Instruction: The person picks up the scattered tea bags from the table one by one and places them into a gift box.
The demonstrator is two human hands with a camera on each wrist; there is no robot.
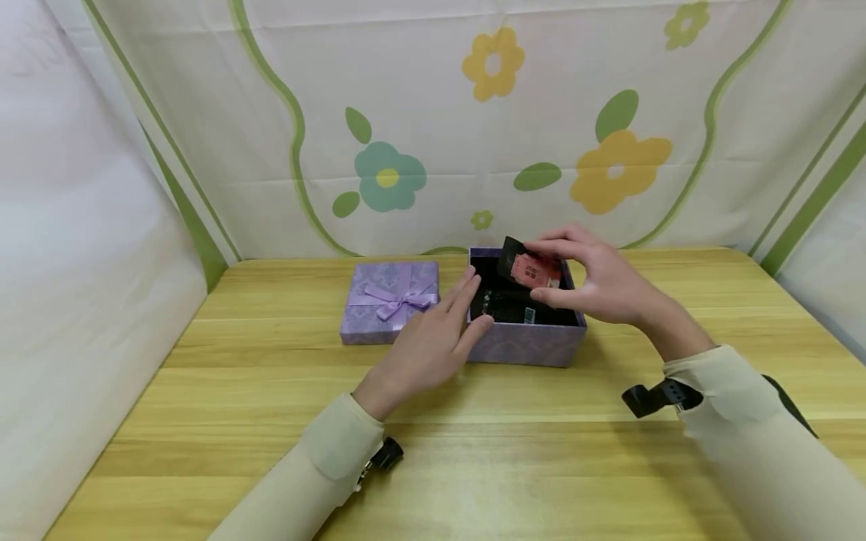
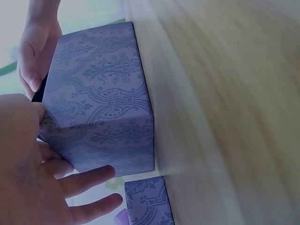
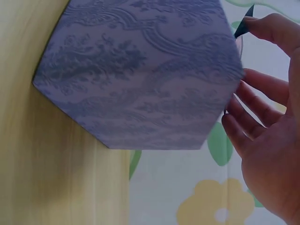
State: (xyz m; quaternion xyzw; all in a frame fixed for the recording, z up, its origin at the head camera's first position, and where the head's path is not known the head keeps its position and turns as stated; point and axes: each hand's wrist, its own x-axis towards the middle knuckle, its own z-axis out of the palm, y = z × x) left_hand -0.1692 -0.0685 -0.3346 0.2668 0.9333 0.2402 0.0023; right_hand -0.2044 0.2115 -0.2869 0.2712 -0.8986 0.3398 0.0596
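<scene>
On the worktop (image 1: 271,391), mid-far: open purple gift box (image 1: 524,342), damask print, black lining, dark contents inside, too small to identify. Sits between both hands.

Right hand (image 1: 598,282): over the box, thumb and fingers pinching a small black packet with red label (image 1: 531,272). Packet held tilted just above the box opening, far-right part. Grip clamped on the packet. Right wrist view: fingers (image 3: 262,93) curled past the box edge, dark corner of packet (image 3: 244,26) just visible at fingertip; rest hidden behind box wall (image 3: 140,70).

Left hand (image 1: 433,342): at the box's left side, fingers straight, tips resting on the left rim and near-left corner. Nothing held, grip apart. Left wrist view: palm (image 2: 23,168) against box corner (image 2: 101,117), fingers spread along the wall, right hand (image 2: 35,51) visible at the far end.

Left of the box, just beside, not touching as far as can be told: matching purple lid (image 1: 391,300) with lilac ribbon bow, lying flat, bow up. Also seen at bottom of left wrist view (image 2: 147,204).

Behind: floral curtain backdrop (image 1: 487,120), green stripes, yellow and teal flowers. Cream sleeves (image 1: 744,421) on both arms, black wrist-camera strap (image 1: 659,396) on the right.
</scene>
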